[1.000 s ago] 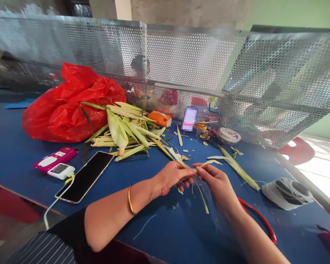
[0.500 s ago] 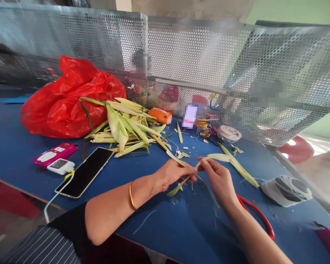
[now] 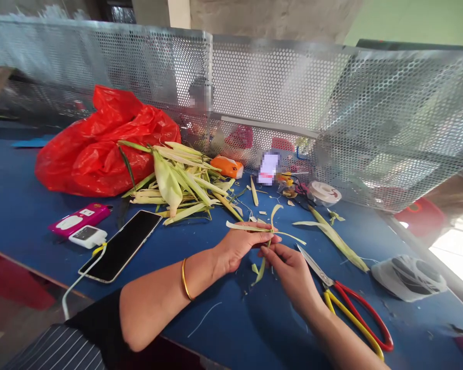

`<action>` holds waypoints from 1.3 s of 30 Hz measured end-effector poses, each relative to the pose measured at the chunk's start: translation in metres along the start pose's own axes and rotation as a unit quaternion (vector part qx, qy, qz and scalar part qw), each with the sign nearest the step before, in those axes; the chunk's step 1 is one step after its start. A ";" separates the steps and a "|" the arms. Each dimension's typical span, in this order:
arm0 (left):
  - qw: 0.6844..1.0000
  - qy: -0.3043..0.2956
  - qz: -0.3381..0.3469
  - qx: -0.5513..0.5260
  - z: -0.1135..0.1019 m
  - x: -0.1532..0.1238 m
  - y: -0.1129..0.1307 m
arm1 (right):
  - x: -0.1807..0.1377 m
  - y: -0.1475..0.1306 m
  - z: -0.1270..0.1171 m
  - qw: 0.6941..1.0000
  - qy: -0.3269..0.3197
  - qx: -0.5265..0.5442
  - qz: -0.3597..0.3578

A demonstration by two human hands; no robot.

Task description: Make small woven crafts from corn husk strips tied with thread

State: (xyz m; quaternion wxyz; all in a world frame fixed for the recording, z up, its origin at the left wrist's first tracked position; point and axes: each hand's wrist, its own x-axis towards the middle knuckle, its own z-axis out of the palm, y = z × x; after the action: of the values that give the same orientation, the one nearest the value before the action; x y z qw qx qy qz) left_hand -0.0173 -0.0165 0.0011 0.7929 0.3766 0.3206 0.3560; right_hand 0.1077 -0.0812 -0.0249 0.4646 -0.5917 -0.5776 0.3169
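Crossed narrow corn husk strips (image 3: 241, 226) meet at a small knot-like point, pinched between the thumb and fingers of my left hand (image 3: 237, 245). My right hand (image 3: 287, 262) is closed just below that crossing, its thumb and forefinger on a greenish strip hanging down. The fingertips of both hands nearly touch. Scissors (image 3: 327, 281) with one red and one yellow handle lie beside my right forearm, blades slightly apart. A longer husk piece (image 3: 341, 244) rests farther right. Behind my left hand is a loose pile of corn husks (image 3: 191, 182).
A red plastic bag (image 3: 104, 149) stands behind the pile. On the left lie a black phone (image 3: 123, 246) and a white cabled device (image 3: 88, 236). To the right are a tape roll (image 3: 324, 192) and wound white thread (image 3: 409, 280). A perforated metal panel (image 3: 266, 77) borders the back.
My right hand has moved left and down, from the upper husk strip to the hanging one below the crossing. More of the scissors shows now. My left hand keeps its pinch.
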 end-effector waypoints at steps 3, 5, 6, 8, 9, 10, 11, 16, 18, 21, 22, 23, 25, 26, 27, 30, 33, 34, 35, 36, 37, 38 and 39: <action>1.000 0.011 0.003 -0.001 0.002 0.000 -0.001 | -0.001 -0.001 -0.002 1.000 0.006 -0.011 -0.020; 1.000 0.011 0.005 -0.002 0.001 0.000 -0.002 | -0.002 -0.003 -0.006 0.998 -0.003 -0.040 -0.051; 1.000 0.011 0.005 -0.001 0.001 0.000 -0.002 | -0.002 -0.004 -0.007 0.996 -0.010 -0.056 -0.068; 1.000 0.008 0.006 0.008 -0.001 0.002 -0.003 | -0.003 -0.006 -0.011 0.991 -0.027 -0.091 -0.099; 1.000 0.007 0.010 0.019 -0.002 0.002 -0.003 | -0.003 -0.007 -0.013 0.986 -0.030 -0.114 -0.114; 0.999 0.006 0.018 0.031 -0.003 0.003 -0.002 | -0.003 -0.007 -0.015 0.981 -0.024 -0.141 -0.131; 0.999 0.006 0.029 0.043 -0.004 0.004 -0.002 | -0.002 -0.007 -0.019 0.974 -0.004 -0.173 -0.148; 0.992 -0.028 0.059 0.111 -0.005 0.002 -0.001 | 0.011 0.000 -0.041 0.905 0.190 -0.305 -0.227; 0.990 -0.052 0.064 0.115 -0.005 0.001 -0.001 | 0.017 0.004 -0.048 0.913 0.148 -0.300 -0.235; 0.988 -0.060 0.063 0.131 -0.004 -0.001 0.000 | 0.022 0.008 -0.051 0.942 0.101 -0.239 -0.214; 0.986 -0.064 0.061 0.140 -0.004 -0.002 0.002 | 0.022 0.009 -0.051 0.948 0.099 -0.221 -0.208; 0.986 -0.069 0.058 0.142 -0.004 -0.002 0.004 | 0.022 0.008 -0.050 0.952 0.098 -0.207 -0.202; 0.989 -0.081 0.044 0.119 -0.005 -0.003 0.008 | 0.021 0.007 -0.050 0.958 0.094 -0.196 -0.185; 0.991 -0.085 0.033 0.098 -0.005 -0.004 0.010 | 0.021 0.006 -0.049 0.961 0.092 -0.194 -0.176; 0.993 -0.087 0.020 0.078 -0.005 -0.004 0.012 | 0.021 0.006 -0.049 0.962 0.092 -0.194 -0.169; 0.995 -0.090 -0.003 0.048 -0.006 -0.004 0.014 | 0.020 0.005 -0.048 0.955 0.100 -0.209 -0.182; 0.996 -0.069 -0.002 0.058 -0.005 -0.002 0.010 | 0.018 0.005 -0.045 0.943 0.106 -0.238 -0.206; 0.997 -0.050 0.001 0.067 -0.005 -0.001 0.007 | 0.017 0.006 -0.044 0.939 0.099 -0.251 -0.213; 0.997 -0.023 0.003 0.074 -0.005 0.000 0.005 | 0.016 0.007 -0.043 0.935 0.088 -0.265 -0.221; 0.997 0.007 0.007 0.078 -0.005 0.001 0.002 | 0.015 0.008 -0.043 0.930 0.077 -0.279 -0.228; 0.996 0.029 0.013 0.080 -0.004 0.002 0.000 | 0.014 0.009 -0.042 0.925 0.068 -0.290 -0.235; 0.996 0.039 0.022 0.082 -0.004 0.003 -0.002 | 0.014 0.010 -0.041 0.921 0.063 -0.300 -0.241; 0.995 0.045 0.034 0.084 -0.004 0.004 -0.004 | 0.014 0.011 -0.041 0.917 0.061 -0.307 -0.247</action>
State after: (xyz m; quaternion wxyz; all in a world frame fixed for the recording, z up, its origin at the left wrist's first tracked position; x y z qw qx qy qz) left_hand -0.0171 -0.0140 -0.0047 0.7306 0.4362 0.3715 0.3714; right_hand 0.1512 -0.0737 -0.0180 0.3578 -0.5623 -0.7445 -0.0380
